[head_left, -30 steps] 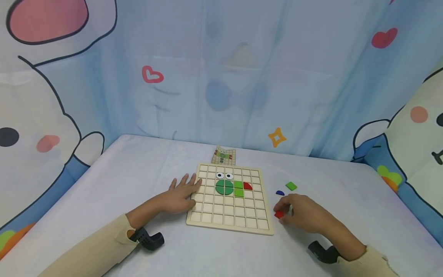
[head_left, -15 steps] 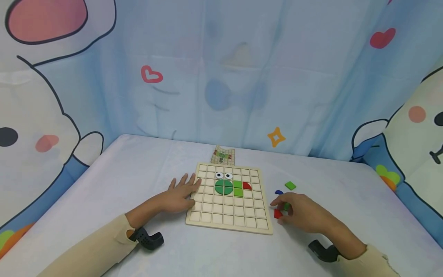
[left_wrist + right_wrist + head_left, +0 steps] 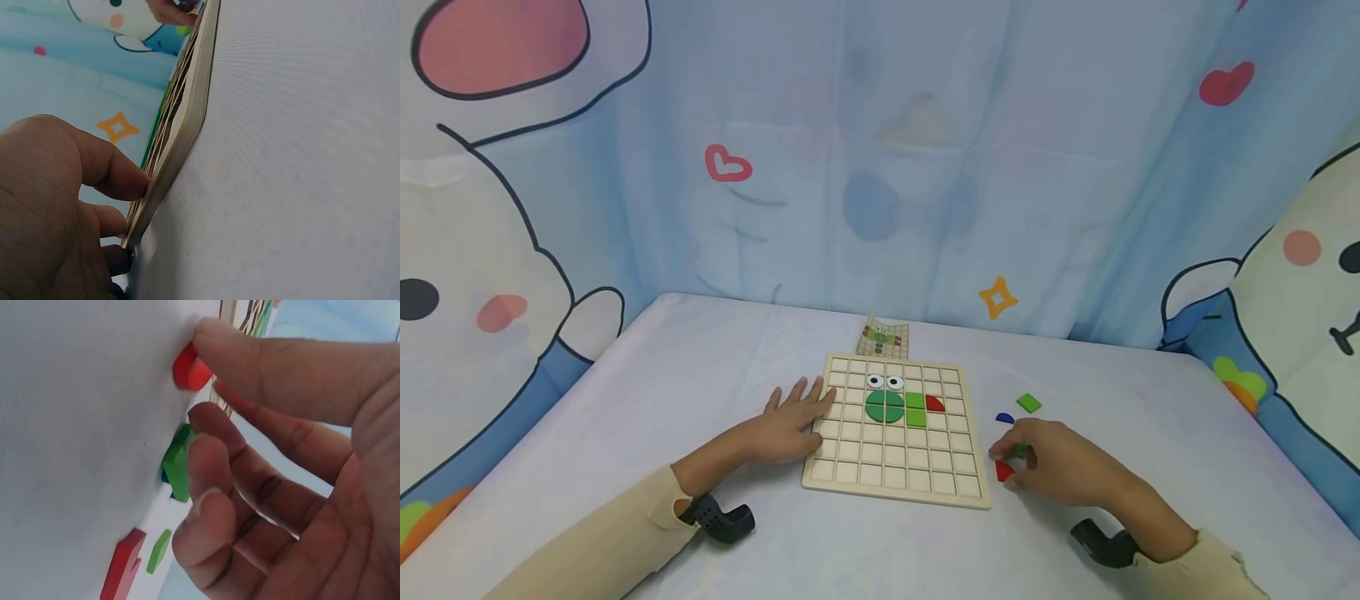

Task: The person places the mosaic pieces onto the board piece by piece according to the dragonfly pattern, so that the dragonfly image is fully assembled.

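Observation:
My left hand (image 3: 786, 423) rests with spread fingers on the left edge of a wooden grid board (image 3: 895, 494); in the left wrist view its fingertips touch the board's rim (image 3: 187, 125). On the grid sit two eye pieces (image 3: 884, 382), a dark green circle (image 3: 884, 407) of quarter pieces, two light green squares (image 3: 915, 409) and a red quarter-circle (image 3: 935, 403). Right of the board, my right hand (image 3: 1060, 462) pinches a loose red quarter-circle piece (image 3: 1003, 472) at the table between thumb and index finger. A green piece (image 3: 178, 464) lies under its curled other fingers.
A blue half-circle (image 3: 1004, 417) and a light green diamond-shaped piece (image 3: 1029, 403) lie beyond the right hand. A red piece (image 3: 122, 565) shows in the right wrist view. A small picture card (image 3: 883, 337) stands behind the board; a cartoon curtain (image 3: 917, 167) hangs at the back.
The red quarter-circle at the right hand's fingertips has turned and shifted slightly; the index finger has moved a little. A green piece under that hand has come into sight. The left hand stays still.

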Tool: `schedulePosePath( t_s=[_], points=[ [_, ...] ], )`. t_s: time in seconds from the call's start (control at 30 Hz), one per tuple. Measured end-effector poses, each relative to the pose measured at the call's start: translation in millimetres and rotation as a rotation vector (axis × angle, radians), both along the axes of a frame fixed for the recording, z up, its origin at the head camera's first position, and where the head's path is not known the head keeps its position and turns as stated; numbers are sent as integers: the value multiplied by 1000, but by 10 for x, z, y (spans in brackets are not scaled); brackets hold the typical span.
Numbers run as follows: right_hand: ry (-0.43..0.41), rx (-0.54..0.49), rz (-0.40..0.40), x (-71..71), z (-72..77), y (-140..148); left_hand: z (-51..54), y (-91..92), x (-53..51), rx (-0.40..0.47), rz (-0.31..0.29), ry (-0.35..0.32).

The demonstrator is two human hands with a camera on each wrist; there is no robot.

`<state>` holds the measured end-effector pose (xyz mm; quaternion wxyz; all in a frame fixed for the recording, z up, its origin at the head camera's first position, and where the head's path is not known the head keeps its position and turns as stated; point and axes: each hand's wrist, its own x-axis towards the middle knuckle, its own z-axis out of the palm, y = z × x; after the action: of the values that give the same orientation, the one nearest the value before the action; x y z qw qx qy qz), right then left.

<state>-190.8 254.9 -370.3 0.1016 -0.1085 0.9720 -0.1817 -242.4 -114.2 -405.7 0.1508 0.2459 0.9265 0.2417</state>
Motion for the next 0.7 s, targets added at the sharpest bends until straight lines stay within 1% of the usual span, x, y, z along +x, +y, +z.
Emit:
schedulePosePath(
  t_s=[0.17,0.53,0.7],
  points=[
    [10,27,-9,-12,-5,19,-7,1,6,4,6,-1],
    [3,12,-23,-11,-46,9,-4,8,6,5,6,-3],
    [28,16,4,-5,-44,-11,6,0,8,5,6,3]
  ],
)
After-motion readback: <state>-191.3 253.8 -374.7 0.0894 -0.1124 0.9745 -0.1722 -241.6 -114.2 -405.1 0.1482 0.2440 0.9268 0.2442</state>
